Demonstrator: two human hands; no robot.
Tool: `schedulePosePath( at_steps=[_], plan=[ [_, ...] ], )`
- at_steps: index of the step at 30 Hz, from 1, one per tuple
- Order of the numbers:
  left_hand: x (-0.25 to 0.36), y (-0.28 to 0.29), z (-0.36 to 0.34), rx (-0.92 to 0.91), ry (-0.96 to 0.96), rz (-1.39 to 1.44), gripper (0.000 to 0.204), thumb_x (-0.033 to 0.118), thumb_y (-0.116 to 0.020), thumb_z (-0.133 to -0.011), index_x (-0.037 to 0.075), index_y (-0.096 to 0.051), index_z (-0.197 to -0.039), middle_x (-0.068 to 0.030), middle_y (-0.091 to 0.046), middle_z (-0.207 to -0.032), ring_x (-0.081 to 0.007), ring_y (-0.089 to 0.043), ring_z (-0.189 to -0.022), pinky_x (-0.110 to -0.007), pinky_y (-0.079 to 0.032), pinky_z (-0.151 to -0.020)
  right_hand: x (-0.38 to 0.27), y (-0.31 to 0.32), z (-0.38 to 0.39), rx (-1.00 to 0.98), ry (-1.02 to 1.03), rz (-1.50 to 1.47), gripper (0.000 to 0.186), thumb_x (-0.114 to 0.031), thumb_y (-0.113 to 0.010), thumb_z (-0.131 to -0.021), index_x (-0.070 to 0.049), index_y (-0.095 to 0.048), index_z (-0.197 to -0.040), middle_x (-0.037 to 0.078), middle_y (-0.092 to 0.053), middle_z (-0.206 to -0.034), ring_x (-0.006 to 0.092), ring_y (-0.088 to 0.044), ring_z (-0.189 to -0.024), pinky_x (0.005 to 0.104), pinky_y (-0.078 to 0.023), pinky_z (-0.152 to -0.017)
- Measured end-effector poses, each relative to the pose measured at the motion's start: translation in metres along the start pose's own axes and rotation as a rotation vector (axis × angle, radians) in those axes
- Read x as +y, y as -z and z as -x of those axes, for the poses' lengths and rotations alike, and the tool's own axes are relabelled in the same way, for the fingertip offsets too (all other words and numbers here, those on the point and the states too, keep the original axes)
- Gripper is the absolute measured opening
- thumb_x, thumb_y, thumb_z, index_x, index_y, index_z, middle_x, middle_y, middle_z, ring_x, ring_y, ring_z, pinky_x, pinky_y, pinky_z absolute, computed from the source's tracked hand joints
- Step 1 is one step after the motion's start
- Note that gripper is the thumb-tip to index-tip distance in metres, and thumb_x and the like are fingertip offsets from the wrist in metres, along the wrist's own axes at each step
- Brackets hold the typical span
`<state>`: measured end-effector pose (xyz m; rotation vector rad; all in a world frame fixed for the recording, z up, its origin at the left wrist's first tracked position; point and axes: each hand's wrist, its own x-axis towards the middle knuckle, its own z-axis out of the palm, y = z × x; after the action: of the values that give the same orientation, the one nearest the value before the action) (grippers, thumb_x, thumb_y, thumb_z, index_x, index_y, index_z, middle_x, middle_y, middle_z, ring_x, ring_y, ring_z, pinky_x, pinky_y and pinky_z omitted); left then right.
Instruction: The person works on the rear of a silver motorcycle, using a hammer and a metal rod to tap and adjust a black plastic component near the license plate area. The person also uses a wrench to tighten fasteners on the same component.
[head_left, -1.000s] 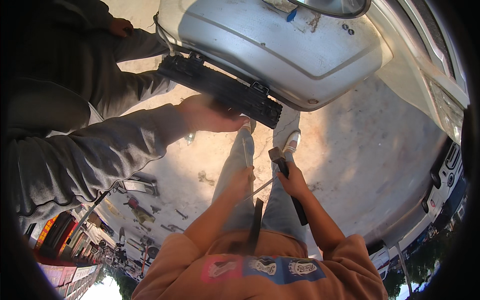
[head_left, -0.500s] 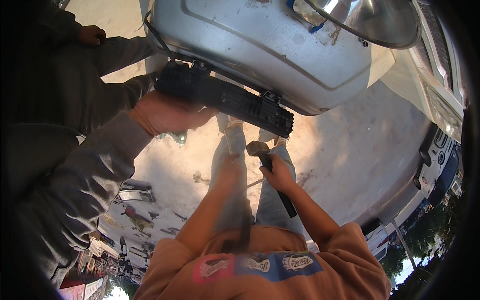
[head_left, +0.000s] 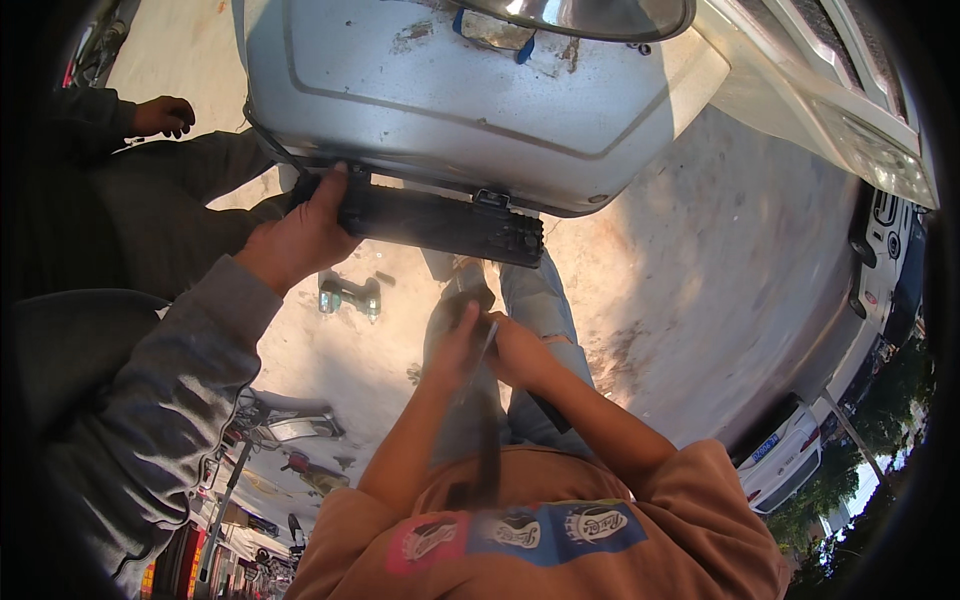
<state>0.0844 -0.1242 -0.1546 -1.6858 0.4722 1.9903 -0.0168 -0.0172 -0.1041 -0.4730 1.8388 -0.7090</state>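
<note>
Outdoor ground [head_left: 700,300] in sun and shade
Bright patches and shadow lie on the pale surface; white cars [head_left: 785,465] stand toward the right edge, with a post [head_left: 852,435] and trees [head_left: 895,400] near the lower one, sky [head_left: 860,487] showing behind

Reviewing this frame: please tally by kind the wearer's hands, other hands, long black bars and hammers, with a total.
Wearer's hands: 2 (left hand, right hand)
Other hands: 2 (hand on the bar, hand at upper left)
Long black bar: 1
Hammer: 1
Total: 6
</note>
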Motion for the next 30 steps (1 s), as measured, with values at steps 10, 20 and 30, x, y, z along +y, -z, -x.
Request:
schedulePosePath(
  at_steps=[10,20,30],
  plan=[
    [-0.022,-0.01,-0.005,-0.018,-0.034,0.281,0.021,0.031,-0.072,-0.083,0.014,-0.061,-0.084,-0.0014,-0.061,-0.077,-0.0163,-0.06,-0.07,-0.03,-0.05,-0.066,-0.008,-0.004,0.03,-0.023,0.106,-0.039,0.048,-0.009,-0.059,-0.079,0.004,-0.045,-0.124,0.027,-0.055,-0.114,0.0456,-0.057,-0.098,0.0498,-0.049,-0.078],
    [-0.036,-0.035,-0.004,0.023,-0.035,0.415,0.02,0.027,-0.069,-0.084,0.016,-0.056,-0.076,0.0004,-0.056,-0.069,-0.0138,-0.056,-0.064,-0.028,-0.047,-0.059,0.004,0.012,0.043,0.276,0.179,0.103,0.018,-0.014,-0.07,-0.069,-0.004,-0.065,-0.084,0.015,-0.056,-0.092,0.0336,-0.054,-0.086,0.0407,-0.047,-0.077],
    [-0.028,-0.056,-0.007,0.006,0.044,0.287,0.02,0.026,-0.068,-0.086,0.01,-0.06,-0.094,-0.0023,-0.061,-0.082,-0.0162,-0.062,-0.075,-0.031,-0.051,-0.069,0.026,0.025,0.04,0.277,0.347,0.122,0.018,-0.013,-0.07,-0.07,-0.003,-0.056,-0.071,0.013,-0.054,-0.085,0.0341,-0.05,-0.081,0.0422,-0.045,-0.073]
  ],
)
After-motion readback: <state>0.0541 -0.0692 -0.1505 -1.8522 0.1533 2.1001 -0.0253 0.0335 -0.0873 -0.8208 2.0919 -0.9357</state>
